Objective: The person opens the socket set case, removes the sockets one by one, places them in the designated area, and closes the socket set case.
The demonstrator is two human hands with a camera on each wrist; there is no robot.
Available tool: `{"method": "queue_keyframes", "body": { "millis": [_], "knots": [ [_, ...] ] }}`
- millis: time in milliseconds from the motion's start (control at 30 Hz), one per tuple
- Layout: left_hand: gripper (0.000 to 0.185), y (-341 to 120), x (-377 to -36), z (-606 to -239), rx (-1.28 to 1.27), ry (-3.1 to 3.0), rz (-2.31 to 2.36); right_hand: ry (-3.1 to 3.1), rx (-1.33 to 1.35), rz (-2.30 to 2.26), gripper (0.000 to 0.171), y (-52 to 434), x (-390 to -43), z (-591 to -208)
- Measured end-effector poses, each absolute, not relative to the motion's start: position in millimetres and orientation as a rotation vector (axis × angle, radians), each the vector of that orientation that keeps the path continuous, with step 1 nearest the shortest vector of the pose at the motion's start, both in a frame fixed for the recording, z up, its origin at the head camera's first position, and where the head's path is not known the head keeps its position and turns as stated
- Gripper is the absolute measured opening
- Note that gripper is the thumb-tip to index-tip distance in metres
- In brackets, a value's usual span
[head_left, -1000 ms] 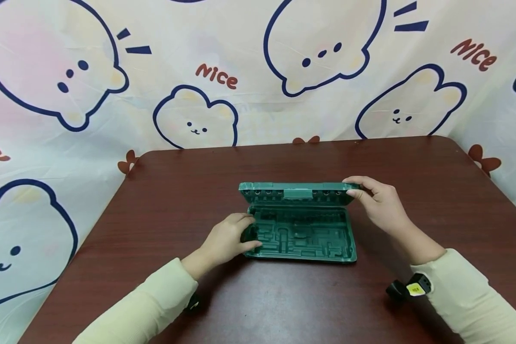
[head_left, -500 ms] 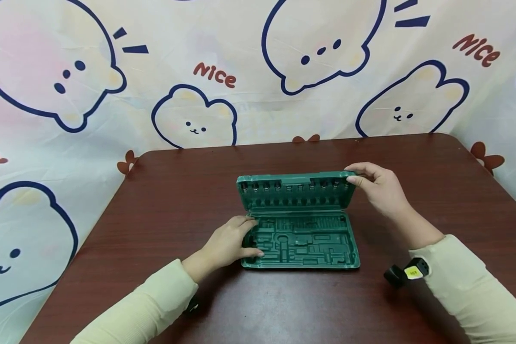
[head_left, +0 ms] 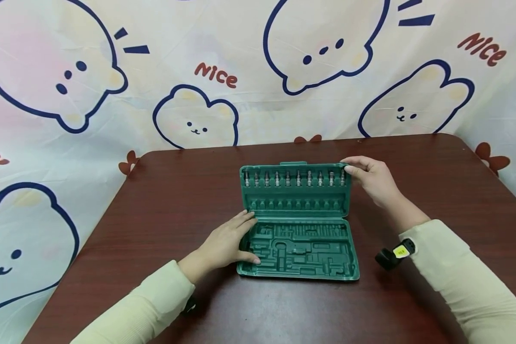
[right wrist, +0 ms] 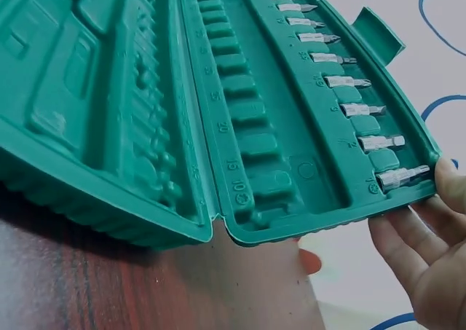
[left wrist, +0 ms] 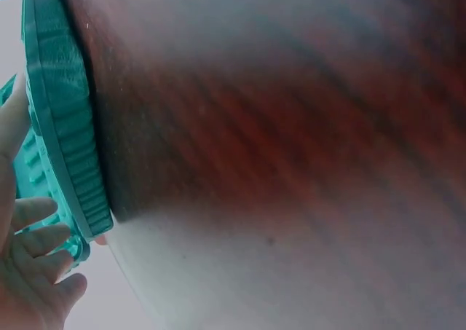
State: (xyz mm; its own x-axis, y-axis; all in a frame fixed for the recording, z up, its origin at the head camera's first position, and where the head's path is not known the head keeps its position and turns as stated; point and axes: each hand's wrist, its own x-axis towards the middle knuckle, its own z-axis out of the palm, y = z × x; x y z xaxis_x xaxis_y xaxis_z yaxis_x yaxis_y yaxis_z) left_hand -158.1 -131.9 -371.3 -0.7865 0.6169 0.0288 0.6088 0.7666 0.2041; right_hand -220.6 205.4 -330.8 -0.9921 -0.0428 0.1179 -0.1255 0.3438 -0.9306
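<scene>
Head feed: green case (head_left: 301, 244) sits on the brown tabletop (head_left: 189, 191), unfolded: tray (head_left: 301, 275) on the near side of the hinge (head_left: 303, 218), lid (head_left: 296, 195) raised on the far side. Taking the case as reference throughout.

Right hand (head_left: 374, 179): grasping the lid at the case's far right corner, thumb at the inner side, fingers behind. My right wrist feed agrees.

Left hand (head_left: 225, 241): at the case's left end, released, fingers extended and not curled round it. They rest at the left edge near the hinge; thumb lies over the tray's near left part. My left wrist feed is mostly tabletop with the hand cut off, so I can't tell how hard it bears on the case.

I count ten metal bits (head_left: 298, 179) in one row along the lid, toward the case's far edge. Moulded recesses (head_left: 298, 205) run parallel, closer to the hinge. Latch (head_left: 292, 163) stands midway along the lid's far edge.

Around the case: pale sleeves (head_left: 142, 306) enter from near left and near right. Black wrist unit (head_left: 395, 254) with a yellow label, right of the case. Printed cloth (head_left: 253, 48) with bear faces hangs beyond the case's far side.
</scene>
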Motion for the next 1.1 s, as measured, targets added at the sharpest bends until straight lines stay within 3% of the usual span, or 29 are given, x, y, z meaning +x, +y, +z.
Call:
{"method": "queue_keyframes", "body": {
  "millis": [700, 1100],
  "knots": [
    [0.118, -139.9, -165.3, -374.2, 0.993, 2.798, 0.237, -2.746, 0.131, 1.959, 0.042, 197.8, -256.5, -369.2],
    [0.119, -145.5, -171.9, -378.3, 1.027, 2.760, 0.232, -2.941, 0.110, 1.755, 0.043, 196.5, -264.9, -382.6]
  ]
}}
